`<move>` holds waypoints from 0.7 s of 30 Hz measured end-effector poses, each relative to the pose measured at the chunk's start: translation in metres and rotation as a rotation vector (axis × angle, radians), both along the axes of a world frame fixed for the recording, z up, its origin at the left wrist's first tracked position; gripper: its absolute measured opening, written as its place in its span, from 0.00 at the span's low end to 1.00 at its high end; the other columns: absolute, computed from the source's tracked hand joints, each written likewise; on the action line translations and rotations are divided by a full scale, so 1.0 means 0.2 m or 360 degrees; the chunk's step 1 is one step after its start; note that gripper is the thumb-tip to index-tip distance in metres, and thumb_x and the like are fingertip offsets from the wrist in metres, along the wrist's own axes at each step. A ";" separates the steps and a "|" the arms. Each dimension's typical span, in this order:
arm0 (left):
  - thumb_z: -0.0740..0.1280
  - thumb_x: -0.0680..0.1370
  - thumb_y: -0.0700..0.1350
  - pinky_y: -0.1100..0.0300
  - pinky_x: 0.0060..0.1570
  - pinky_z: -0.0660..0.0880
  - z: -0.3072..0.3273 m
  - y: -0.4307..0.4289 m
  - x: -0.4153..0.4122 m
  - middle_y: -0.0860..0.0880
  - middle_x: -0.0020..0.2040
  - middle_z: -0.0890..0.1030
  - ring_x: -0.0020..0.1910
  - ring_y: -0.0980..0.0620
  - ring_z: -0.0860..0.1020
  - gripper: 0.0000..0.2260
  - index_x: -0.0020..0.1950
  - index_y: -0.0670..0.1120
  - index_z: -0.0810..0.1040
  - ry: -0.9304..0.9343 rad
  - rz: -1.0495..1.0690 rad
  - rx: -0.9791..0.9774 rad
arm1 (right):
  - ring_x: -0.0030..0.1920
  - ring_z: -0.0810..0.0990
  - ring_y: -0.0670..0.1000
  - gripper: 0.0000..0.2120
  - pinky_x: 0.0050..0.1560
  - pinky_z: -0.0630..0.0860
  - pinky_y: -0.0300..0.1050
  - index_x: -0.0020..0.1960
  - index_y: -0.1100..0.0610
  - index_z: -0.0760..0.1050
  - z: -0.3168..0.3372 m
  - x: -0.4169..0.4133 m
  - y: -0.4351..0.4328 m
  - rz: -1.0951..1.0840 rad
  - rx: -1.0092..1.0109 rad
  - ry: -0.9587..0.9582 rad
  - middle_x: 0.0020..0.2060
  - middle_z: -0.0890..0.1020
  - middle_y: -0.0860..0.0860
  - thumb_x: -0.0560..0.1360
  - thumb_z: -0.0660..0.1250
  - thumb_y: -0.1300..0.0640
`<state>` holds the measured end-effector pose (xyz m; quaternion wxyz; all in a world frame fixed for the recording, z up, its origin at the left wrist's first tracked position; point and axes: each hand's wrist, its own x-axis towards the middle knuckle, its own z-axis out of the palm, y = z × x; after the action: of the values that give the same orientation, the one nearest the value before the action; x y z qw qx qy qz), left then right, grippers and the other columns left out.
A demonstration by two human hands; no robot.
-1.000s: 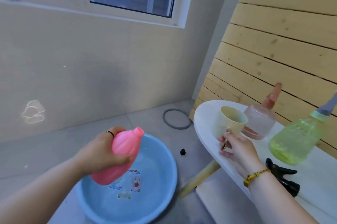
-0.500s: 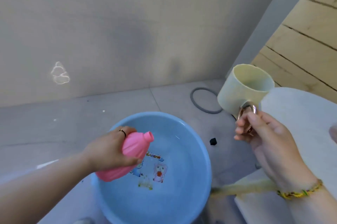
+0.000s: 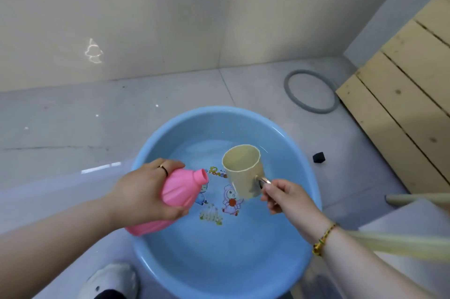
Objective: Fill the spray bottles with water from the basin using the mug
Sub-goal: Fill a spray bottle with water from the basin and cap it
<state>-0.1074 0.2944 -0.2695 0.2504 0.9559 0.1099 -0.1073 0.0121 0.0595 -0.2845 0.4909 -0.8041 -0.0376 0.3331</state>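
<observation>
Grey floor tiles [image 3: 73, 123] are taking up most of the shot, with a beige wall [image 3: 170, 18] running across the top and pale wooden planks [image 3: 401, 108] leaning in at the upper right. Smack in the middle, a blue basin [image 3: 219, 121] is sitting on the floor, holding clear water [image 3: 219, 245] over some cartoon stickers [image 3: 230, 202] on its bottom.

The left hand [image 3: 143, 191], wearing a thin ring [image 3: 163, 169], is gripping a pink spray bottle [image 3: 180, 191] around its body. The bottle has no cap on and is lying tilted over the basin's left side, neck pointing right toward the mug [image 3: 243, 172].

The right hand [image 3: 289, 199], with a beaded bracelet [image 3: 323, 240] on the wrist, is pinching the mug's shiny handle. That cream mug is hanging tipped over the water just right of the bottle's neck, mouth facing the top of the frame. Can't tell if its bottom is touching the water.

A grey hoop [image 3: 292, 99] and a small black thing [image 3: 319, 157] are lying on the floor right of the basin. A white shoe [image 3: 109, 279] is poking in at the bottom left, and a white table edge [image 3: 414, 220] is showing at the lower right.
</observation>
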 end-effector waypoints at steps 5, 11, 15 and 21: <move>0.53 0.50 0.69 0.74 0.47 0.61 -0.02 -0.02 -0.02 0.63 0.54 0.68 0.55 0.61 0.70 0.43 0.64 0.57 0.63 -0.0013 -0.0052 0.0006 | 0.33 0.67 0.52 0.16 0.37 0.65 0.45 0.30 0.56 0.68 -0.18 0.01 0.01 0.0195 -0.0341 -0.0056 0.34 0.72 0.58 0.76 0.61 0.60; 0.56 0.50 0.69 0.71 0.45 0.64 -0.03 -0.03 -0.01 0.59 0.53 0.74 0.48 0.60 0.71 0.41 0.62 0.57 0.66 0.0029 -0.0039 -0.0066 | 0.29 0.62 0.46 0.17 0.29 0.59 0.38 0.32 0.56 0.61 -0.25 -0.02 -0.01 0.0571 -0.0721 -0.0185 0.28 0.65 0.49 0.77 0.60 0.54; 0.55 0.50 0.69 0.70 0.46 0.65 -0.04 -0.05 -0.01 0.59 0.53 0.73 0.51 0.59 0.72 0.42 0.63 0.57 0.65 0.0067 -0.0023 -0.0091 | 0.46 0.76 0.56 0.17 0.41 0.66 0.44 0.36 0.53 0.64 -0.23 -0.04 -0.02 0.0692 -0.1082 -0.0409 0.44 0.78 0.55 0.80 0.50 0.47; 0.56 0.50 0.68 0.70 0.44 0.64 -0.06 -0.05 -0.02 0.60 0.51 0.73 0.47 0.61 0.70 0.41 0.62 0.58 0.65 0.0104 -0.0012 -0.0140 | 0.57 0.75 0.53 0.14 0.44 0.62 0.44 0.49 0.52 0.69 -0.26 -0.03 -0.04 0.0957 -0.1546 -0.0984 0.55 0.77 0.51 0.81 0.47 0.48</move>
<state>-0.1104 0.2835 -0.2809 0.2880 0.9404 0.1095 -0.1441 0.0055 0.0512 -0.3367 -0.0769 -0.9477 -0.2459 0.1882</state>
